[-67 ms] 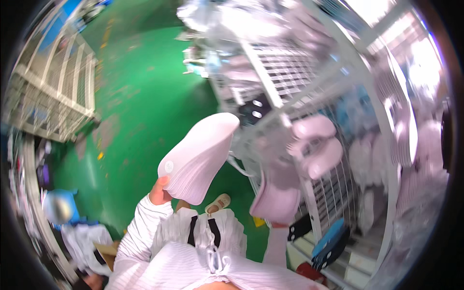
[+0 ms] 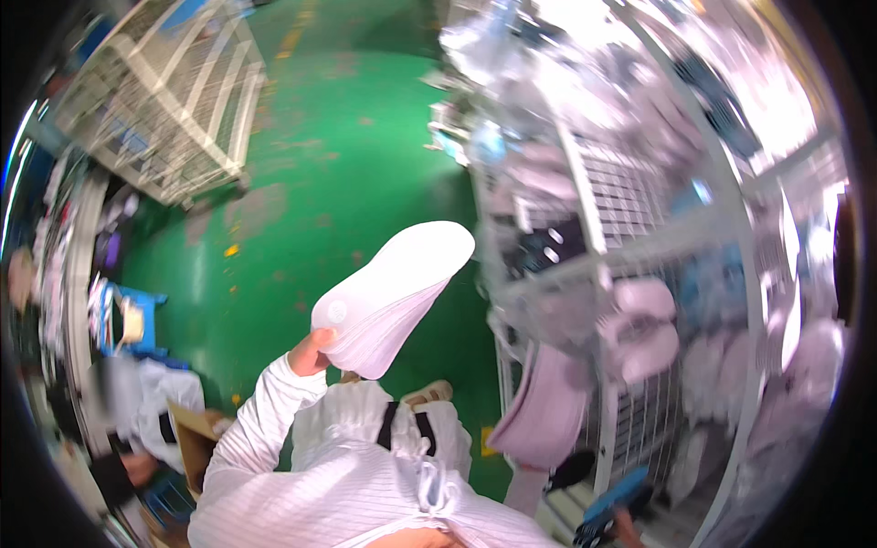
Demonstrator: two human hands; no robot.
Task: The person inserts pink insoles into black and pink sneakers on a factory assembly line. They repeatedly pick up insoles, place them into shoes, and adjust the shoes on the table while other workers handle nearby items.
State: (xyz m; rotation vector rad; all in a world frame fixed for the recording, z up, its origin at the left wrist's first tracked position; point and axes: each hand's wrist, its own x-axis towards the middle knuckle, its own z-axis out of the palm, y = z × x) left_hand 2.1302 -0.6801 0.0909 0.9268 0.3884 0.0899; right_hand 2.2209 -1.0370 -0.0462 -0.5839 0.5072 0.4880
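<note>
My left hand (image 2: 313, 351) is closed around the heel end of a stack of white insoles (image 2: 393, 297). The stack tilts up and to the right over the green floor, its layered edges fanned along the lower right side. At the right, my right sleeve (image 2: 524, 490) reaches to the lower end of another stack of pale pinkish insoles (image 2: 545, 406), held beside a wire rack (image 2: 630, 447). The fingers of my right hand are hidden at the bottom of that stack.
Pale slippers (image 2: 644, 333) hang on the rack, with a blue and black shoe (image 2: 614, 500) below. A white mesh cart (image 2: 174, 110) stands far left. Nearer are a blue stool (image 2: 137, 320), a cardboard box (image 2: 190, 438) and another person's hand (image 2: 139, 468).
The view has swung left, so the cart and rack appear further right. Both stacks stay in my hands; the left one sits slightly further right in the picture.
</note>
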